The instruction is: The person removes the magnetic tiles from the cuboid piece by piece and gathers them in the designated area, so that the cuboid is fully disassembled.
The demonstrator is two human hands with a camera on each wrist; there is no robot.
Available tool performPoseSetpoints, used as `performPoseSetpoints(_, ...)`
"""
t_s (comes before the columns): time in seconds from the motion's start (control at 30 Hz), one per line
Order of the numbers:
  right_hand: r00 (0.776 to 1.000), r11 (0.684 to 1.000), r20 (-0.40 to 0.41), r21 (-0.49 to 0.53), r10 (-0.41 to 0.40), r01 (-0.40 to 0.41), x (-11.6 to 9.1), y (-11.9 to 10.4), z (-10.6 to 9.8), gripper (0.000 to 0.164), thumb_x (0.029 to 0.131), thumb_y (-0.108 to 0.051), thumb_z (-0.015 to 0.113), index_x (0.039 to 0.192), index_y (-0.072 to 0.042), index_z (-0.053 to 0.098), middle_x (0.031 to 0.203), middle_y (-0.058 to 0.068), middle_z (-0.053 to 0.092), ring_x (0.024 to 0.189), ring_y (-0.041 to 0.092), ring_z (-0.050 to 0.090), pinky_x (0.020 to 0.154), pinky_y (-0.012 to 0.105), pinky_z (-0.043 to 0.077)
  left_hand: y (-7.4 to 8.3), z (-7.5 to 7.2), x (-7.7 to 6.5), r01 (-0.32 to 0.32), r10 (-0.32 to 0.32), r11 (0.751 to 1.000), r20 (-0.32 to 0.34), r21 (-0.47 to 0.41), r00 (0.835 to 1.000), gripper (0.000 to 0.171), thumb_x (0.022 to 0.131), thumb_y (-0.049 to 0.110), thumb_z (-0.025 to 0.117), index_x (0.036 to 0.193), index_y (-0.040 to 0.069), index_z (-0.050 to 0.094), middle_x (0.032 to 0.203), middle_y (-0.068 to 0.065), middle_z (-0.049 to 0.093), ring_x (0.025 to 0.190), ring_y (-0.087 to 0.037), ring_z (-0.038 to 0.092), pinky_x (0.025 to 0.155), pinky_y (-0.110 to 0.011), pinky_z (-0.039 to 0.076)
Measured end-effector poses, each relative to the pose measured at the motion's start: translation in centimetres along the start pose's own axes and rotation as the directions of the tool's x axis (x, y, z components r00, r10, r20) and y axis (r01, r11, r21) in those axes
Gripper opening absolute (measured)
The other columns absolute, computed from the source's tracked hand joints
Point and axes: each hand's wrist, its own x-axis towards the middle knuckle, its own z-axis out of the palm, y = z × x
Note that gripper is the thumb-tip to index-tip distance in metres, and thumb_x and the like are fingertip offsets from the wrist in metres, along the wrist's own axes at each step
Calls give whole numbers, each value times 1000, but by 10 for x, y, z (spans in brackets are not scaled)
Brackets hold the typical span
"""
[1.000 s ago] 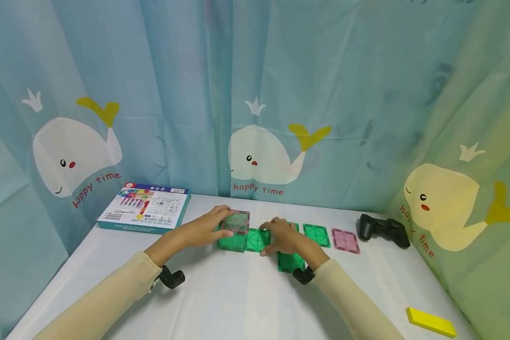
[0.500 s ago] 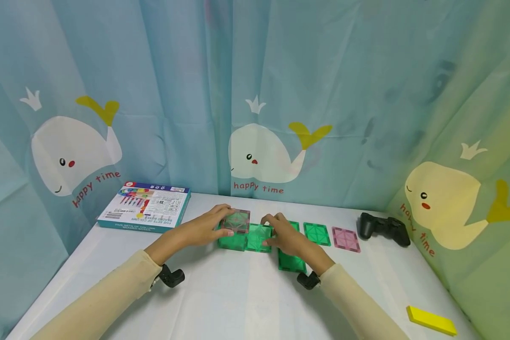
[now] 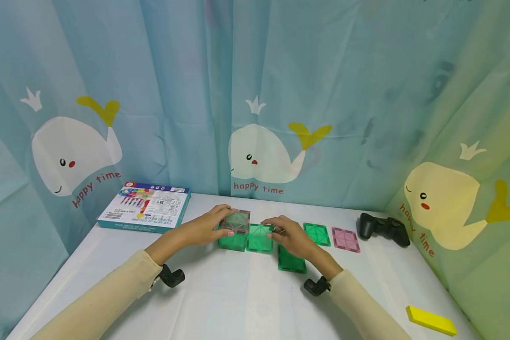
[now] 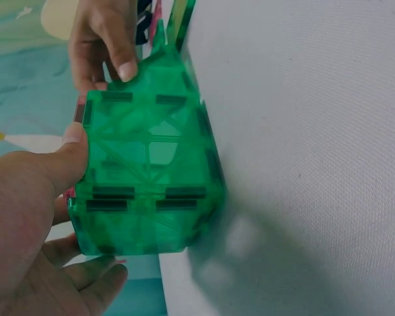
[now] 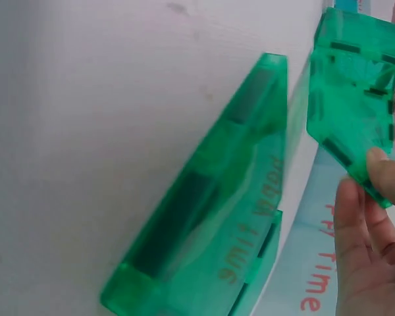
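Observation:
My left hand (image 3: 206, 228) holds a small box of see-through magnetic tiles (image 4: 148, 148), its thumb on one side and fingers round the other. The box has green walls and a pink tile (image 3: 237, 218) on top. My right hand (image 3: 292, 237) pinches the right edge of a green magnetic tile (image 3: 259, 238) between thumb and fingers. That tile adjoins the right side of the box, and in the right wrist view it slants from the box to my fingertips. Another green tile (image 3: 292, 260) lies in front of my right hand.
To the right lie a green tile (image 3: 316, 234), a pink tile (image 3: 345, 240) and a black game controller (image 3: 382, 230). A boxed toy set (image 3: 145, 208) is at the back left. A yellow block (image 3: 431, 321) lies front right. A whale-print curtain (image 3: 187, 94) encloses the table.
My right hand has drawn slightly to the right, from over the green tile to its right edge. The tile looks a little raised and paler. My left hand keeps its hold on the box.

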Motion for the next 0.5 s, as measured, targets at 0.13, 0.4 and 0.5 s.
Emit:
performPoseSetpoints(0.13, 998, 1000, -64, -9, -13, 12, 1, -2, -4, 37, 104, -9, 68, 141, -12, 66, 119, 13, 66, 103, 26, 70, 84, 35, 59, 1, 0, 0, -9, 9, 1000, -15, -3, 1000, 67, 108, 37, 62, 163, 7, 36, 168, -18, 28, 155, -37, 33, 124, -58, 33)
performPoseSetpoints(0.4, 992, 1000, -125, -18, 24, -26, -9, -4, -23, 36, 104, -9, 68, 140, -11, 68, 118, 13, 67, 99, 23, 67, 80, 33, 56, 0, 0, -1, -9, 9, 1000, -5, 2, 1000, 68, 109, 38, 61, 163, 5, 35, 169, -19, 26, 156, -38, 31, 125, -58, 31)
performPoseSetpoints(0.5, 989, 999, -137, -18, 48, -51, -18, -4, -36, 35, 104, -10, 68, 139, -13, 69, 120, 14, 68, 96, 22, 66, 76, 30, 55, 1, 0, -2, -11, 11, 1000, -6, -2, 1000, 68, 109, 38, 61, 163, 5, 36, 169, -19, 26, 156, -38, 31, 125, -58, 31)
